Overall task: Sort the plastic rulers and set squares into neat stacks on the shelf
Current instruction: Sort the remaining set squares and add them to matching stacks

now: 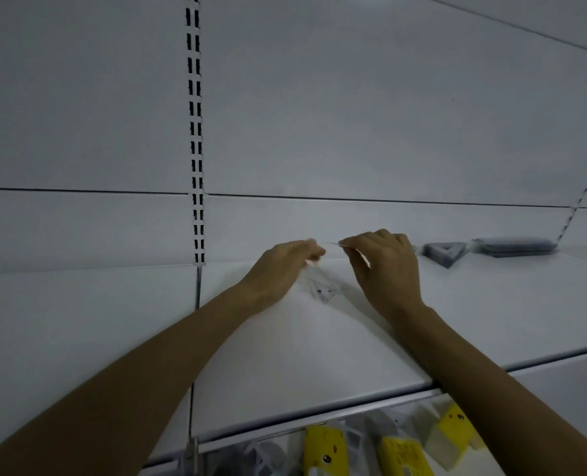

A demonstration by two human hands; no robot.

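Both my hands reach over the white shelf (319, 345) near its back wall. My left hand (285, 266) and my right hand (384, 266) each pinch an end of a thin clear plastic piece (331, 243) held between them, above the shelf. A small clear set square (324, 291) lies or hangs just below, between the hands; whether it touches the shelf I cannot tell. Further right on the shelf lies a stack of clear set squares (443, 252), and beyond it a stack of rulers (515, 245).
A slotted upright (196, 132) runs down the white back panel left of my hands. A second slotted upright (583, 194) stands at the far right. Below the shelf's front edge hang yellow cartoon-faced packages (324, 451) and clear items.
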